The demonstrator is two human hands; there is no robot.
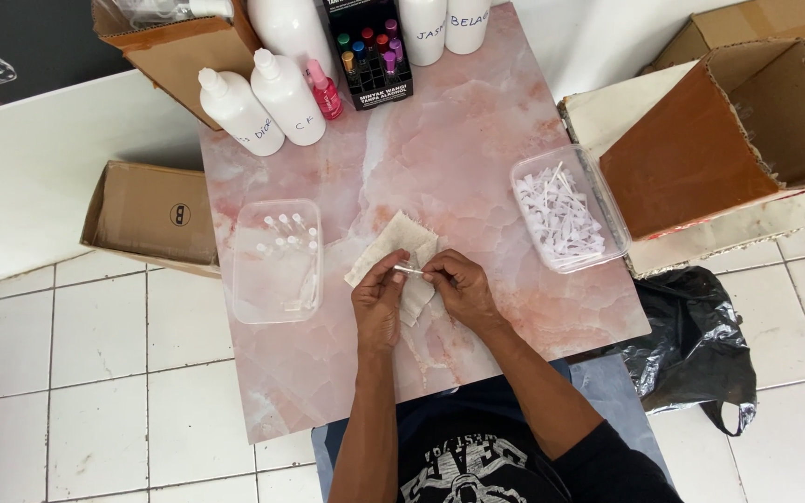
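Pink marble-look table (477, 168): left hand (379, 303) and right hand (458, 287) pinch one small clear vial (409, 270) over cloth (393, 247). Left tub (277, 303) holds few vials; right tub (525, 177) heaped, apparently mostly unprocessed.

Pink marble-patterned table (477, 149) with white bottles (263, 102), two clear plastic tubs (277, 265), beige cloth (393, 242).

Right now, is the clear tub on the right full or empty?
Partly full. The clear tub holds a loose pile of small white plastic pieces covering most of its floor, below the rim, and it has no lid on.
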